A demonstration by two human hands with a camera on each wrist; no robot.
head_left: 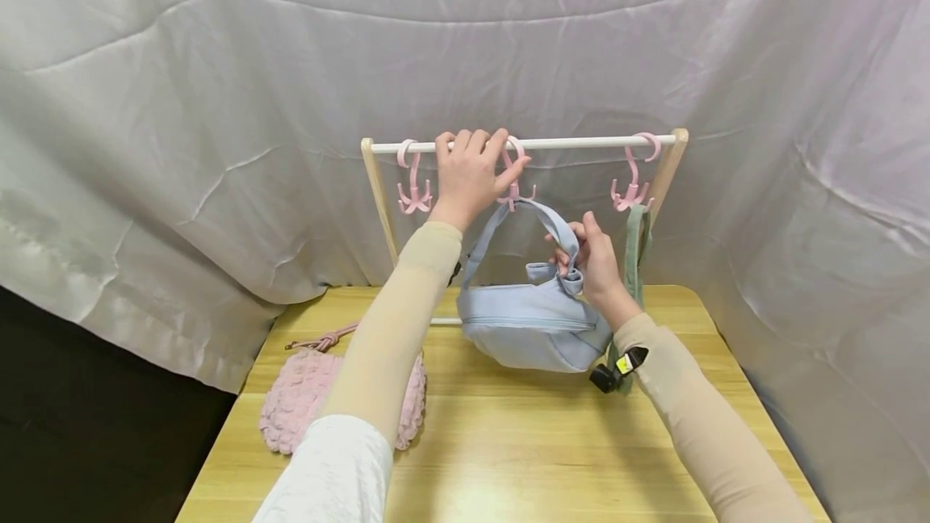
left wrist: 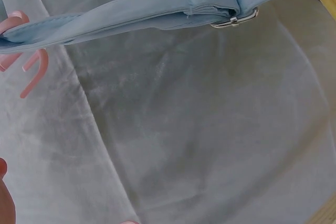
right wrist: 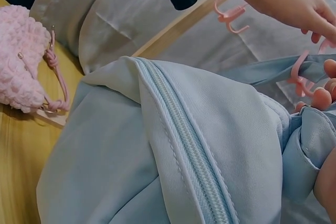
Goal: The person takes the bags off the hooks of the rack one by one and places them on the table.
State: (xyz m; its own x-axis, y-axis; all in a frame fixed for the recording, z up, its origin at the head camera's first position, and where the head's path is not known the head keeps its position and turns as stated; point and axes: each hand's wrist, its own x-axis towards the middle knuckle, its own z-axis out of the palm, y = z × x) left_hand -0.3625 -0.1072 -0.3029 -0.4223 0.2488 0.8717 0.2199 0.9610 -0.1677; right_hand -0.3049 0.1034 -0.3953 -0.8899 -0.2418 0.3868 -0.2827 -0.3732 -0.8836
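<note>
A light blue bag (head_left: 534, 337) hangs under the rail, the top of its strap (head_left: 555, 220) looped at the middle pink hook (head_left: 512, 196). My right hand (head_left: 599, 261) grips the strap low on its right side, beside a knotted end; in the right wrist view the fingertips (right wrist: 321, 98) curl at that knot. Up at the white rail (head_left: 596, 142), my left hand (head_left: 468, 172) has its fingers bent over the bar, with the thumb out across the middle hook. The left wrist view shows the strap's metal buckle (left wrist: 234, 21).
A pink puffy bag (head_left: 301, 402) lies on the wooden table (head_left: 501, 442) at the left, partly behind my left arm. Other pink hooks hang at the rail's left (head_left: 414, 196) and right (head_left: 630, 192). A green strap (head_left: 634, 248) hangs from the right one, partly behind my right hand.
</note>
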